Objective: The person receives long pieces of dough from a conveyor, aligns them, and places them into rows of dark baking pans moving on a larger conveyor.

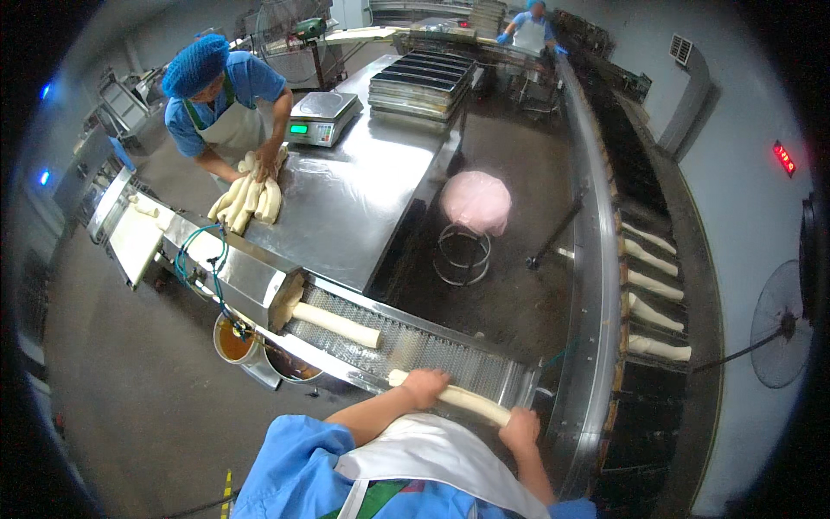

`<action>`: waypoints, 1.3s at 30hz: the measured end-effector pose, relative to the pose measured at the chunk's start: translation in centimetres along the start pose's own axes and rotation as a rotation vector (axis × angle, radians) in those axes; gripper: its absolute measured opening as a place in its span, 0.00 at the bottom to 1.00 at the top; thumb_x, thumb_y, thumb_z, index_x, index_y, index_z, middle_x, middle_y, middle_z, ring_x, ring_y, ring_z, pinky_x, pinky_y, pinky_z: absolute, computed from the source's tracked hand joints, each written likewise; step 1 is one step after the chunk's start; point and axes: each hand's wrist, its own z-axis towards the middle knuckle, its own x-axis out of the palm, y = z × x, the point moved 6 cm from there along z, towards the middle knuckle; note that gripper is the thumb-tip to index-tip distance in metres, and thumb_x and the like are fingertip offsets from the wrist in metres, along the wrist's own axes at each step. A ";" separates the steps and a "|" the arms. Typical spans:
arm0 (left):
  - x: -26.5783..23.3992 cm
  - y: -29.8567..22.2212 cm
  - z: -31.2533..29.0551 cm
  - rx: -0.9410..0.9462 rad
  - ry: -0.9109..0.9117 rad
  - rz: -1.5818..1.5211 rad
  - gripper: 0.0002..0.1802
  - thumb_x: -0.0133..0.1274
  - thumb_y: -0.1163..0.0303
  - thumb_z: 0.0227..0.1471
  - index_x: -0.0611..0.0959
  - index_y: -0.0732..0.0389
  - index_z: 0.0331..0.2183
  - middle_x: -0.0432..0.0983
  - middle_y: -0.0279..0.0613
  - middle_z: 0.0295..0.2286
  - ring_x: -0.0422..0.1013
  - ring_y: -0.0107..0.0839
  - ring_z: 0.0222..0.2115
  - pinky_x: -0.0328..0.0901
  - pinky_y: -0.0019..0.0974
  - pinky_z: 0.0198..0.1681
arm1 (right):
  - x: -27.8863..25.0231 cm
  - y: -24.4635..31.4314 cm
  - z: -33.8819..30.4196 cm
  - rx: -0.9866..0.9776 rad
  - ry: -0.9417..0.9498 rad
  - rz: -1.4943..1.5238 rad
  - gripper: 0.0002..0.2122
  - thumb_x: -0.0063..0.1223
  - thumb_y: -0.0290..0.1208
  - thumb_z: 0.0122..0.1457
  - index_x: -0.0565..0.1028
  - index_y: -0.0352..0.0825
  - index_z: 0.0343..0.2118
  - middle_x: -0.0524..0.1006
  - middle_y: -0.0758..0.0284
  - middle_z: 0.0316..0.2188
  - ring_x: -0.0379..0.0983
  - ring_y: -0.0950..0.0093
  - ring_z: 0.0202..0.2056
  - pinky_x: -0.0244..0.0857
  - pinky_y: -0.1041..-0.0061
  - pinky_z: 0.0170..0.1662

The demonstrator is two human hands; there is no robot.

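Observation:
A long pale dough roll (471,401) lies slantwise at the near end of the metal mesh conveyor (432,350). My left hand (426,387) is closed over it near its left end, which sticks out past the fingers. My right hand (520,428) grips its right end. Another dough roll (337,324) rests on the mesh farther left, just out of the steel housing (259,285). To my right, several dough pieces (654,281) lie in dark trays (644,450) on the curved line.
Across the steel table (346,216), a co-worker (220,104) handles a pile of dough rolls (251,195) beside a scale (322,117). Stacked trays (421,82) stand farther back. A pink-covered bin (475,203), buckets (233,339) and a fan (782,324) stand around. Another person (529,33) is far off.

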 end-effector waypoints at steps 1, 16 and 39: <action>-0.6 0.2 -0.2 0.010 -0.002 0.001 0.21 0.61 0.66 0.41 0.77 0.60 0.40 0.77 0.48 0.39 0.74 0.49 0.41 0.69 0.47 0.43 | 0.7 -0.1 -0.3 0.043 0.033 0.039 0.14 0.60 0.29 0.44 0.76 0.33 0.36 0.75 0.57 0.40 0.73 0.57 0.44 0.68 0.57 0.48; -1.1 10.6 -6.6 -0.330 0.130 0.148 0.21 0.61 0.58 0.42 0.79 0.58 0.38 0.80 0.46 0.36 0.77 0.44 0.38 0.72 0.47 0.40 | 0.9 5.4 2.7 0.101 0.166 0.143 0.15 0.59 0.38 0.45 0.80 0.35 0.34 0.80 0.56 0.37 0.77 0.58 0.41 0.71 0.60 0.44; -8.5 19.2 -12.6 -0.154 -0.110 0.256 0.18 0.56 0.73 0.40 0.86 0.51 0.38 0.66 0.49 0.54 0.56 0.51 0.60 0.51 0.53 0.62 | -2.9 18.5 5.3 -0.565 -0.098 0.218 0.21 0.64 0.35 0.40 0.80 0.35 0.40 0.62 0.52 0.59 0.50 0.53 0.64 0.38 0.45 0.66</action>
